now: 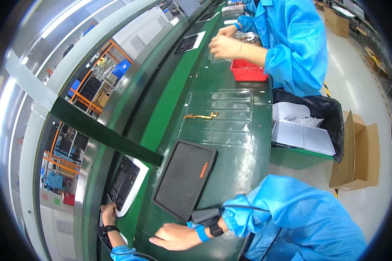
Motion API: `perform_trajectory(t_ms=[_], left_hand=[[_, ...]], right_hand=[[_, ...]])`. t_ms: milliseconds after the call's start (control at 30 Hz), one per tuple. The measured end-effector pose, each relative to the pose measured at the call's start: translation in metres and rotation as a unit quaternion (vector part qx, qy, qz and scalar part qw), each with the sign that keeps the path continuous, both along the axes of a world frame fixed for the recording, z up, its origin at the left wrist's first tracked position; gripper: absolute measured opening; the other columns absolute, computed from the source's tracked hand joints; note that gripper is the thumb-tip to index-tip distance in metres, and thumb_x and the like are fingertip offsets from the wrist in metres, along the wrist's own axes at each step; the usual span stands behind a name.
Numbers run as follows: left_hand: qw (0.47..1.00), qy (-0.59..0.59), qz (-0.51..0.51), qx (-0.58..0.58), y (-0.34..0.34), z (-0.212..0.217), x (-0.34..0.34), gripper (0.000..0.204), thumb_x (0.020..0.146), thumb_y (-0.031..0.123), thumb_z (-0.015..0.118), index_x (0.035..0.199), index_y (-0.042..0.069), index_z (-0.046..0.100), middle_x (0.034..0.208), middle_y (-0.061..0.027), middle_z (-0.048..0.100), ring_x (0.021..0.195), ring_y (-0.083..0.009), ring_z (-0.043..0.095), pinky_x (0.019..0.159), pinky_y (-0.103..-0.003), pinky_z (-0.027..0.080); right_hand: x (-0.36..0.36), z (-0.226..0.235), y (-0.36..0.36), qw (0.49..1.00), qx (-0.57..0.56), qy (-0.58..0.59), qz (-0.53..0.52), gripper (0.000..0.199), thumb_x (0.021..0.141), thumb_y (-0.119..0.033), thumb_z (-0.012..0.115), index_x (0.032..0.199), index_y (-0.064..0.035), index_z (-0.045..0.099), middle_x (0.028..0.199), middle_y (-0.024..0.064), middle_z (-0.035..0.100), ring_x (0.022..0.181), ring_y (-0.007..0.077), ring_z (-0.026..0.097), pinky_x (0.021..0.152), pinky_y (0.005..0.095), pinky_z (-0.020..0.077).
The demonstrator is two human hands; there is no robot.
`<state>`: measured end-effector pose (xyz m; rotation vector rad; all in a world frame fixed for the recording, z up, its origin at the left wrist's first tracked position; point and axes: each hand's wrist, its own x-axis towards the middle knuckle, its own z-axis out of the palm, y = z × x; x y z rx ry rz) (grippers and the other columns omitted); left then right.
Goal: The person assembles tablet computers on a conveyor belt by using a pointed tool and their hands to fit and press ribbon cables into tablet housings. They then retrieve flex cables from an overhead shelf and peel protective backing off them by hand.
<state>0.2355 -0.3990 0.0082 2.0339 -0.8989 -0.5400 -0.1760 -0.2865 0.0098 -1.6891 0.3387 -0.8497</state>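
On the conveyor at the lower left lies a flat device housing, black inside with a white border. My left hand has its fingers closed at the near edge of that housing. Over the green bench, my right hand is closed around a thin dark tool, mostly hidden by the fingers; its kind cannot be made out. Just beyond the right hand is a black rectangular mat with a small orange-brown stick on it.
A clear plastic tray holds an orange flex cable. Farther off, a person in blue works above a red bin. A lined waste bin and a cardboard box stand to the right. A dark post crosses the conveyor.
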Motion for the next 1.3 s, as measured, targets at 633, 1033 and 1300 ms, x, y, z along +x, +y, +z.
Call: perform_trajectory(t_ms=[633,1033,1300], left_hand=[[0.843,0.525,0.114,0.007,0.316,0.035,-0.236,0.002,0.091,0.007,0.062,0.089,0.007,0.063,0.075,-0.0104,0.067,0.064,-0.0209,0.066,0.054,-0.03,0.057],[0.635,0.768,-0.033,0.077,0.367,0.003,-0.379,0.054,0.094,0.039,0.062,0.129,-0.001,0.056,0.105,-0.0121,0.066,0.086,-0.0215,0.065,0.073,-0.031,0.053],[0.733,0.631,-0.234,0.098,0.38,0.032,-0.36,0.045,0.099,0.038,0.057,0.107,-0.006,0.066,0.113,-0.0235,0.069,0.098,-0.0277,0.067,0.088,-0.036,0.052]], right_hand=[[-0.138,-0.001,-0.242,0.746,-0.219,0.335,-0.533,0.011,0.067,-0.008,0.067,0.071,0.0018,0.07,0.071,0.024,0.068,0.071,0.0405,0.071,0.061,0.0475,0.0564],[-0.148,0.005,-0.248,0.69,-0.235,0.278,-0.626,0.009,0.079,-0.009,0.068,0.082,-0.0009,0.071,0.078,0.0227,0.069,0.075,0.041,0.071,0.068,0.0503,0.057],[-0.147,0.005,-0.252,0.655,-0.267,0.201,-0.678,0.007,0.085,-0.011,0.07,0.086,-0.0043,0.07,0.082,0.0175,0.064,0.074,0.0388,0.068,0.066,0.0484,0.0546]])
